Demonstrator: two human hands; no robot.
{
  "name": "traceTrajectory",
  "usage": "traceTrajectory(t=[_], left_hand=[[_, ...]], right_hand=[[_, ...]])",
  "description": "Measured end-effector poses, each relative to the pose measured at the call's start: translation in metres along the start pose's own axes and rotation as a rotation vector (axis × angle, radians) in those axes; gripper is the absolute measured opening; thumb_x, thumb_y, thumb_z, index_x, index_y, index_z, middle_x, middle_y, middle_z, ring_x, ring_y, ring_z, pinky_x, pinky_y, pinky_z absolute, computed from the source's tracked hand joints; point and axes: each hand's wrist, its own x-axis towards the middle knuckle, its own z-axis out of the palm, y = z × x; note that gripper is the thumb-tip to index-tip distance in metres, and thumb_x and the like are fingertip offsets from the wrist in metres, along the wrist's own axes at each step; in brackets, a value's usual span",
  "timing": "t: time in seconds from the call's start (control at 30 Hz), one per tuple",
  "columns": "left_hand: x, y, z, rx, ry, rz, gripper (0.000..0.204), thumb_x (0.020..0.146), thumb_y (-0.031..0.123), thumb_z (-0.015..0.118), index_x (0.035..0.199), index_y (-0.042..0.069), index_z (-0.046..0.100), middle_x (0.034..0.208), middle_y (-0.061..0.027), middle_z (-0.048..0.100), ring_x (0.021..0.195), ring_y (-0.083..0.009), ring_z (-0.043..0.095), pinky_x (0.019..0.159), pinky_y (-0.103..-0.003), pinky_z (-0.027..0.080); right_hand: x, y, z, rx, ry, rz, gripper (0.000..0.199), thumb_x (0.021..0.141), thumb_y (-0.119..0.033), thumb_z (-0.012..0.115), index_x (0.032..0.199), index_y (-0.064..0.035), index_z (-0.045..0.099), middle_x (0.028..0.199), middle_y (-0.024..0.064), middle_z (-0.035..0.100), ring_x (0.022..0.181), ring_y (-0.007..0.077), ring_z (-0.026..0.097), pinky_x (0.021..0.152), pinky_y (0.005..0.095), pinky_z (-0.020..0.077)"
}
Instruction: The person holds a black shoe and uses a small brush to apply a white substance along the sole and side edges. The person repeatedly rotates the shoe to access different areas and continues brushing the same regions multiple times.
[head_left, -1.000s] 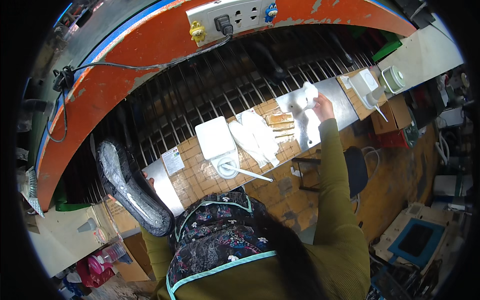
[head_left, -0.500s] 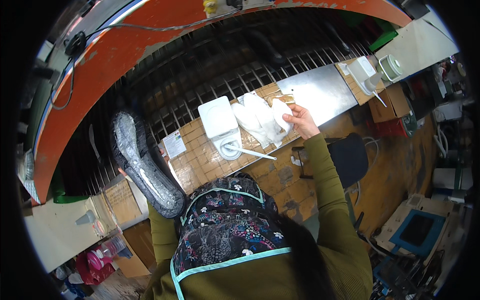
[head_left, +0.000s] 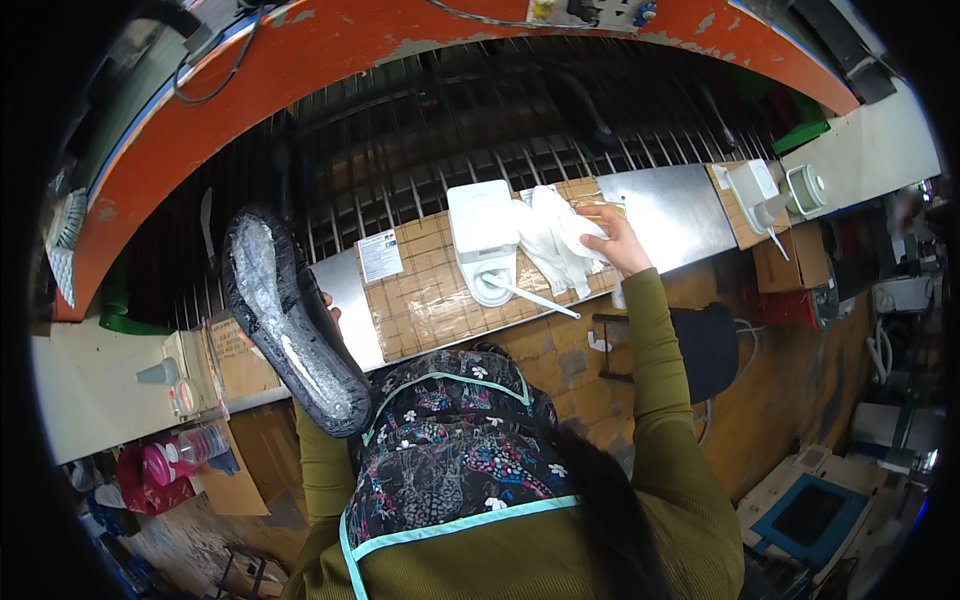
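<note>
A black shoe (head_left: 303,325) is held on the left with its underside turned up, showing a shiny grey surface along its length. My left hand (head_left: 331,308) grips it from beneath; only some fingertips show past its edges. Over the cardboard-covered board (head_left: 420,290), my right hand (head_left: 618,246) pinches the edge of a crumpled white cloth (head_left: 556,248). Beside the cloth stands a white plastic container (head_left: 482,222) with a round opening at its front. A white-handled stick (head_left: 540,298), probably a brush, leans out of that opening.
Metal rollers (head_left: 400,195) run behind the board, under an orange frame (head_left: 400,50). A metal plate (head_left: 668,205) lies to the right, then another white container (head_left: 752,183) and a pale green pot (head_left: 806,188). A dark stool (head_left: 705,350) stands on the right.
My view has shifted, so the bench sits farther right in the picture. My right hand has moved left across the board, and the cloth is more bunched. The shoe stays in my left hand.
</note>
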Motion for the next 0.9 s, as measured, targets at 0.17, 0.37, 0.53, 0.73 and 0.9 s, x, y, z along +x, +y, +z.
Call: traceTrajectory(t=[0.17,0.37,0.53,0.73,0.9], left_hand=[[-0.007,0.009,-0.007,-0.021,-0.034,0.051,0.102,0.081,0.083,0.03,0.129,-0.007,0.041,0.107,-0.0238,0.054,0.069,-0.0257,0.054,0.09,-0.043,0.04],[-0.012,0.014,-0.01,-0.027,-0.062,0.102,0.101,0.082,0.082,0.03,0.129,-0.007,0.04,0.107,-0.0236,0.054,0.069,-0.0249,0.054,0.089,-0.043,0.04],[-0.011,0.014,0.001,-0.002,-0.078,0.132,0.1,0.083,0.081,0.03,0.13,-0.007,0.04,0.106,-0.0235,0.054,0.07,-0.0243,0.054,0.089,-0.043,0.04],[-0.008,0.02,-0.058,-0.086,-0.115,0.107,0.104,0.078,0.078,0.048,0.132,-0.009,0.032,0.108,-0.0296,0.049,0.081,-0.032,0.055,0.075,-0.042,0.05],[-0.005,0.024,-0.043,-0.086,-0.097,0.051,0.088,0.084,0.066,0.047,0.129,-0.009,0.035,0.099,-0.0254,0.051,0.077,-0.0291,0.055,0.08,-0.04,0.048]], right_hand=[[0.011,0.006,0.028,-1.099,0.549,-0.459,0.041,0.076,-0.001,0.067,0.115,-0.0084,0.059,0.101,0.014,0.059,0.098,0.0274,0.057,0.077,0.0383,0.0455],[0.024,0.035,0.042,-1.052,0.515,-0.347,0.015,0.072,-0.01,0.067,0.085,-0.0022,0.063,0.09,0.015,0.058,0.09,0.032,0.055,0.077,0.0435,0.045],[0.014,0.015,0.061,-1.123,0.609,-0.29,0.019,0.074,-0.016,0.062,0.082,0.0007,0.068,0.097,0.0217,0.06,0.092,0.0387,0.059,0.078,0.0455,0.0468],[0.035,0.032,0.063,-1.384,0.62,-0.276,0.028,0.069,-0.025,0.069,0.078,0.0016,0.067,0.084,0.0176,0.06,0.084,0.0336,0.059,0.073,0.0443,0.045],[0.032,0.056,0.036,-0.63,0.706,-0.152,0.014,0.072,-0.011,0.063,0.079,0.0008,0.067,0.069,0.011,0.062,0.059,0.0241,0.058,0.06,0.0357,0.0472]])
